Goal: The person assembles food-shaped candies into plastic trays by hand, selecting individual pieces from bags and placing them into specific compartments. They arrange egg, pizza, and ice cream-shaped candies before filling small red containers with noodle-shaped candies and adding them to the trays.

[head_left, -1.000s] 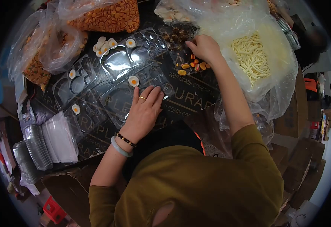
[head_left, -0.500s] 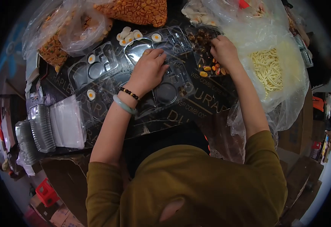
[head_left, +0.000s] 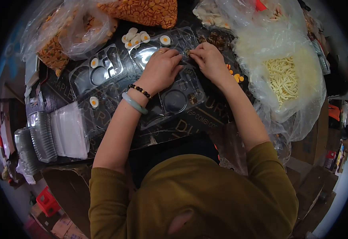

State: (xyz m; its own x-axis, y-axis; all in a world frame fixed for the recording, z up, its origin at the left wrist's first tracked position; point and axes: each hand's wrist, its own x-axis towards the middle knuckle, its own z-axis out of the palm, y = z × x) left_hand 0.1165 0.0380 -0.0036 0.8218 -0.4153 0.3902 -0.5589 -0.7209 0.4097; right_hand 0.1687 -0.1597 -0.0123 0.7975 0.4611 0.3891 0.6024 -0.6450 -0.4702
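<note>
My left hand [head_left: 162, 69], wearing a ring and bracelets, has its fingers bent together over a clear plastic tray [head_left: 173, 99], holding it against the dark tabletop. Thumb and forefinger of my right hand [head_left: 210, 59] pinch a small brown piece [head_left: 188, 52] above the tray's upper right compartments. One toy fried egg [head_left: 165, 40] sits in the upper part of this tray. A similar brown piece [head_left: 192, 98] lies in a compartment at its right side. More clear trays [head_left: 98, 75] to the left each hold a toy fried egg [head_left: 94, 62].
Loose toy eggs [head_left: 134, 39] lie behind the trays. Brown pieces [head_left: 217, 40] and orange-yellow pieces [head_left: 237, 76] are on the right. Bags of orange pieces [head_left: 142, 12] stand at the back; a bag of cream-coloured sticks [head_left: 281, 77] is at right. Stacked clear packaging [head_left: 42, 135] stands left.
My right hand has moved left from the pile of brown pieces to the tray, with a small brown piece in its fingertips. My left hand has shifted slightly right on the tray.
</note>
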